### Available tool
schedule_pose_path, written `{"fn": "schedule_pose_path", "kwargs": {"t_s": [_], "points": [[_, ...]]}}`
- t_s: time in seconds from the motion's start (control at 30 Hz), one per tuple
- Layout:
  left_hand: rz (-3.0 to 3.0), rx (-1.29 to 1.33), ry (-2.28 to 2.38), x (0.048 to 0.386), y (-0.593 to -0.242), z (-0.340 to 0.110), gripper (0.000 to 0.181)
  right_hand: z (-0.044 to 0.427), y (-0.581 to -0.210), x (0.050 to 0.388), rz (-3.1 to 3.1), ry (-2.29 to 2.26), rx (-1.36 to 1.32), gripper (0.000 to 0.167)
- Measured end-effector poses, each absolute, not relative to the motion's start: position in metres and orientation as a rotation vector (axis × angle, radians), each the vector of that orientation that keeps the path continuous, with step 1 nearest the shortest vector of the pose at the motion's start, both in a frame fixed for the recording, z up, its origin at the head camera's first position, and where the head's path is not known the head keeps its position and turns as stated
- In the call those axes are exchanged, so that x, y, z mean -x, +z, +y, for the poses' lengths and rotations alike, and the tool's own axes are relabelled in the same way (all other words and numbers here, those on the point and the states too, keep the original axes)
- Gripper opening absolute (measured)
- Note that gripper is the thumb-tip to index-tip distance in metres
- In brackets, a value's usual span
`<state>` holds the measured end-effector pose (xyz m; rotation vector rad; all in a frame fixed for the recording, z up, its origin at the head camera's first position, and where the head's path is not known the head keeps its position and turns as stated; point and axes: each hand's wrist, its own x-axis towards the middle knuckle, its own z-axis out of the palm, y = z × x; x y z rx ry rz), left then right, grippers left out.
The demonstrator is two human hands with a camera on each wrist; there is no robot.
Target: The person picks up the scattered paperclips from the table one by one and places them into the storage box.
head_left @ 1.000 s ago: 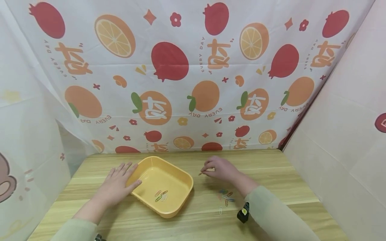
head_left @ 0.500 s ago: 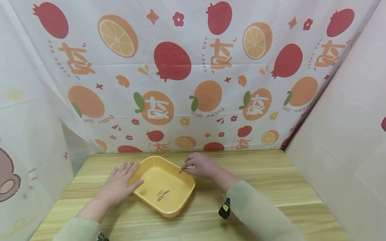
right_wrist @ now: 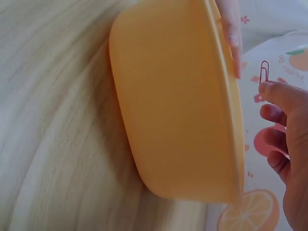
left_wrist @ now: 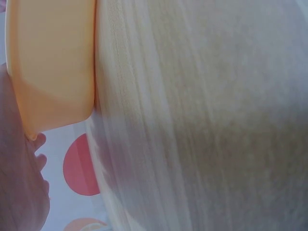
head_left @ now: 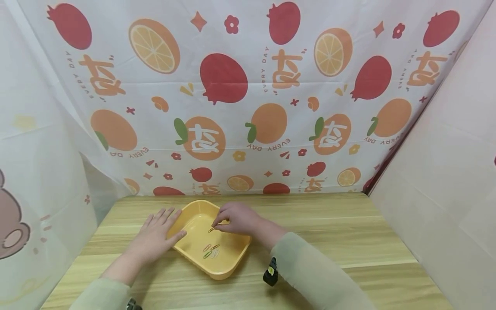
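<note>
A yellow plastic tray [head_left: 199,270] stands on the table in the head view. Several paper clips [head_left: 208,255], among them green, white and reddish ones, lie on its floor. My left hand [head_left: 156,237] rests on the tray's left edge with its fingers spread. Over the inside of the tray, my right hand [head_left: 238,221] pinches one paper clip [right_wrist: 264,72] between thumb and forefinger. That clip looks reddish in the right wrist view, and it points up past the fingertips there. The left wrist view shows the tray's outer wall [left_wrist: 57,62] beside my left hand [left_wrist: 19,178].
The wooden table [head_left: 329,241] runs back to a fruit-print cloth [head_left: 232,129]. White cloth sides [head_left: 445,185] close in the left and right. A small black device [head_left: 271,271] is worn on the right wrist. My right sleeve [head_left: 310,271] covers part of the table.
My right hand has moved left from the table over the tray, carrying the paper clip. The loose clips on the table to the right are now hidden behind my right arm. My left hand stays put.
</note>
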<state>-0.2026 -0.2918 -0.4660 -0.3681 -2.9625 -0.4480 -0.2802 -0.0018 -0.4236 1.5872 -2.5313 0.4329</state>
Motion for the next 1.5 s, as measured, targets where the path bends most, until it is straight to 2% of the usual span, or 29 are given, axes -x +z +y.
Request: {"fn": "schedule_pose_path", "kwargs": {"t_s": [0.37,0.93,1.5], "points": [[-2.943,0.378,-0.451,0.201,-0.464,-0.291,0.078,-0.029,-0.437,0.279,-2.678,0.173,-1.723,0.010],[-2.951,0.357,-0.448,0.198,-0.462,-0.288,0.077,-0.046,-0.454,0.278,-2.699,-0.283,-1.722,0.013],[-2.958,0.357,-0.450,0.196,-0.459,-0.287,0.078,-0.044,-0.450,0.279,-2.658,-0.225,-1.772,0.011]]}}
